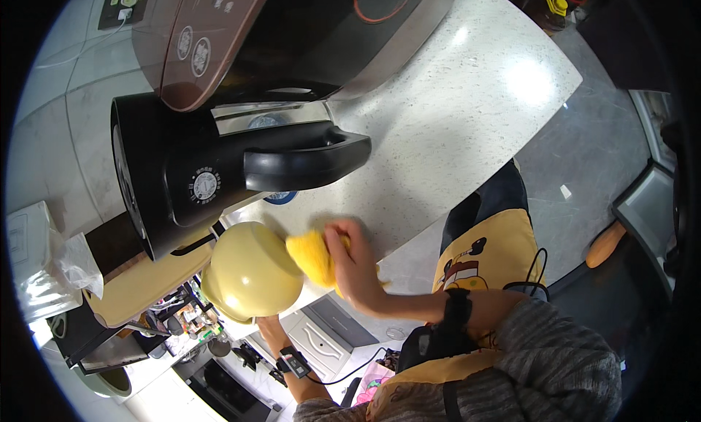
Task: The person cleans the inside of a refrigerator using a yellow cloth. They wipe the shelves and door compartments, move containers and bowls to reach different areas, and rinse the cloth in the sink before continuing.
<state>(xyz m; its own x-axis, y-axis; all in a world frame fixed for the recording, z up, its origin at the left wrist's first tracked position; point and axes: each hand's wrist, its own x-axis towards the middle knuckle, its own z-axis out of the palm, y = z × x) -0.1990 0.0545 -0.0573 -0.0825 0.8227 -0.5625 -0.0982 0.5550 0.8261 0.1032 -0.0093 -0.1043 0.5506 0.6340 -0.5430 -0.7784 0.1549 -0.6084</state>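
My left hand (268, 322) holds a pale yellow bowl (249, 274) up over the counter edge. The bowl is tipped, with its rounded outside and base facing me. Most of that hand is hidden behind the bowl. A bright yellow cloth (313, 255) is bunched in my right hand (353, 263), close beside the bowl's base. I cannot tell whether the cloth touches the bowl. The hand is slightly blurred. Below both lies the speckled white countertop (427, 143).
A black appliance (181, 170) with a thick handle (306, 156) stands by the wall, next to a larger brown-and-black appliance (263, 44). A cutting board (148, 279) and a clear plastic bag (76, 263) lie beyond. White cabinet drawers (317, 342) are below left. Grey floor (580, 126) lies right.
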